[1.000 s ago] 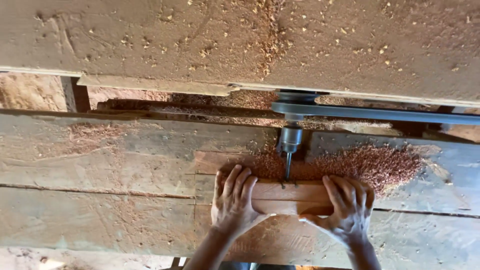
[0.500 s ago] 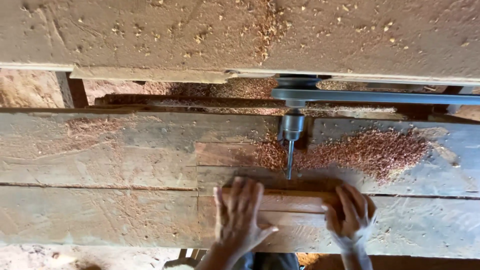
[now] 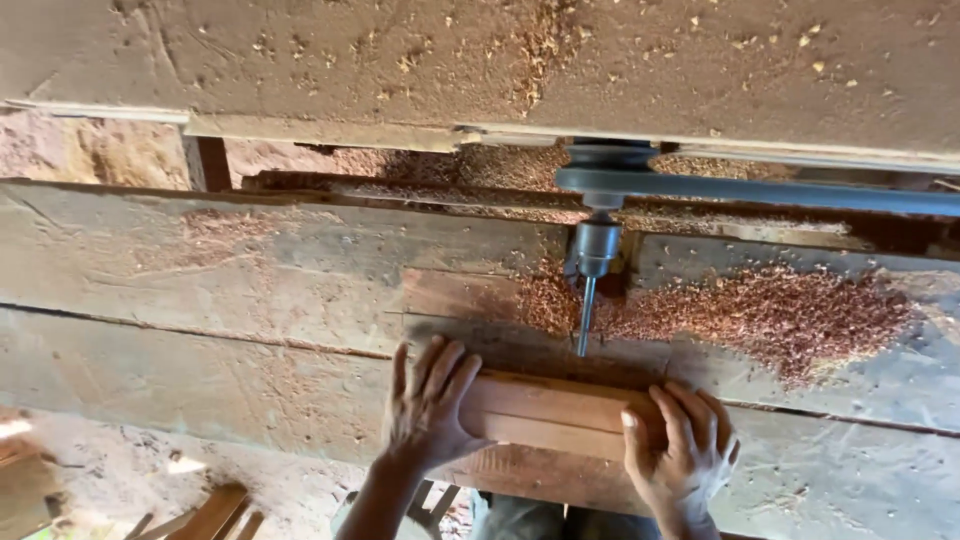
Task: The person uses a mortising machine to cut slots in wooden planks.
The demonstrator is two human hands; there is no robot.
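Reddish sawdust pile [image 3: 790, 315] on plank bench [image 3: 200, 290], right of center; dark belt [image 3: 760, 190] runs horiz. above; wood scraps [image 3: 215, 512] on floor, lower left.

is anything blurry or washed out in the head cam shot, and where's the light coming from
Head view: the left hand is slightly motion-smeared at the fingers, while the right hand and the drill bit look sharper. Light is warm and even on the wooden block and the sawdust pile. A small overexposed patch sits at the lower left edge, and the gap behind the belt lies in shadow.
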